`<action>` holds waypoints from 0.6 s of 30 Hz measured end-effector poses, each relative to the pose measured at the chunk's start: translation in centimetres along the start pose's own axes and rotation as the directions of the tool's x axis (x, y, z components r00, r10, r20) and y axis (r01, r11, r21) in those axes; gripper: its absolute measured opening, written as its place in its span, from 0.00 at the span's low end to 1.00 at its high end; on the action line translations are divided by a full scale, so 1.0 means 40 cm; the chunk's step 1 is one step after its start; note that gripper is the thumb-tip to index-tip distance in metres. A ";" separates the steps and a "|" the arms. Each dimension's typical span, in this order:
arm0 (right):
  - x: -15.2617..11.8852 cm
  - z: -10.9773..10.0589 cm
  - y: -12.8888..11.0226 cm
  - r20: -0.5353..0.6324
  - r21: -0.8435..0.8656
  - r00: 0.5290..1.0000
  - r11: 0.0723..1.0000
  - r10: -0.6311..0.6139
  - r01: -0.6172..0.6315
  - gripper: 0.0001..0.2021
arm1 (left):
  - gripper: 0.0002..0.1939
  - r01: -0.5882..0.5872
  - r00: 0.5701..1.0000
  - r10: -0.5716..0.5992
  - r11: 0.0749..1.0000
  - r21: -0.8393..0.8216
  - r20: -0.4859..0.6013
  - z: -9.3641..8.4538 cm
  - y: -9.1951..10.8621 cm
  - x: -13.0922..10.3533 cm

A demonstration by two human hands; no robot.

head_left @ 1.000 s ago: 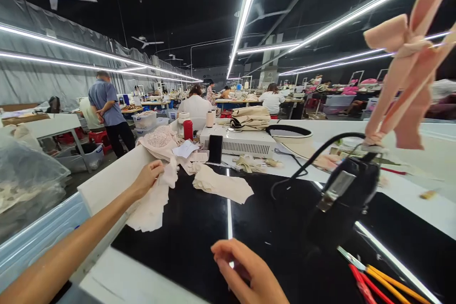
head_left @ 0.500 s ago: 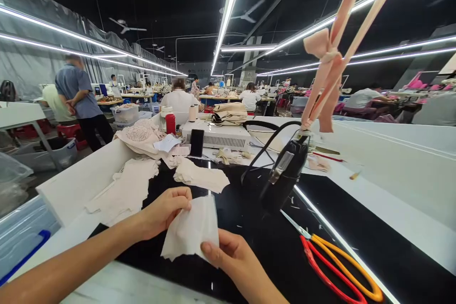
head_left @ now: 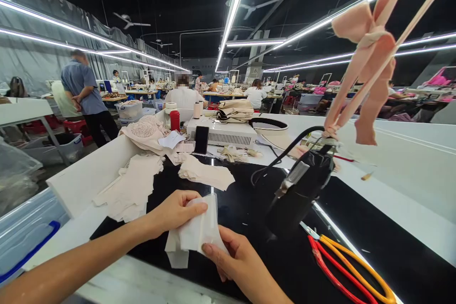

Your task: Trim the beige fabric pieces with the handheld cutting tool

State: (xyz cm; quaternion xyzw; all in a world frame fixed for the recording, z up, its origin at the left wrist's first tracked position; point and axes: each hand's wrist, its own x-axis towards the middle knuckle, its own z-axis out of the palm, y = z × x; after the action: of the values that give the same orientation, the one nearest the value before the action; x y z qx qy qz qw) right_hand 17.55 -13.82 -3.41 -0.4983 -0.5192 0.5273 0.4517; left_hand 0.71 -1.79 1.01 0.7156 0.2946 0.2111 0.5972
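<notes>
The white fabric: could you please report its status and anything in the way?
Left hand, right hand: both holding white fabric. Held over black tabletop. Scissors to the right, clear of both hands.

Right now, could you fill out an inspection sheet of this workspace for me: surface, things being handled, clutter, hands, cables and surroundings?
Surface: black panel with small pale specks.
Things handled: thin pale piece; beyond it, left fabric pile and middle fabric pile.
Clutter: scissors near the right edge; phone propped against the vented box.
Hands: left hand and right hand both grip the pale piece.
Cables: black cable curves from the dark tool.
Surroundings: standing person; others seated farther off.
</notes>
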 end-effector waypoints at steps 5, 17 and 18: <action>0.001 0.012 -0.002 0.048 0.092 0.993 0.989 0.109 -0.113 0.28 | 0.35 -0.044 0.999 0.042 0.998 0.051 0.024 0.000 -0.009 -0.003; -0.008 0.049 -0.022 0.000 0.131 0.974 0.965 0.228 -0.226 0.30 | 0.32 -0.030 0.999 0.031 0.999 0.025 -0.035 -0.012 -0.015 -0.022; -0.009 0.049 -0.022 -0.005 0.134 0.971 0.963 0.238 -0.236 0.30 | 0.31 0.003 0.999 -0.003 1.000 -0.001 -0.044 -0.013 -0.023 -0.026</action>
State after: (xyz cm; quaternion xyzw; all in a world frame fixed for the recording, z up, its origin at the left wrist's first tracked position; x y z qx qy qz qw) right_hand 15.58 -14.32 -2.57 -0.5312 -0.4151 0.6056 0.4227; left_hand -0.56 -2.02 0.28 0.7100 0.3089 0.2261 0.5910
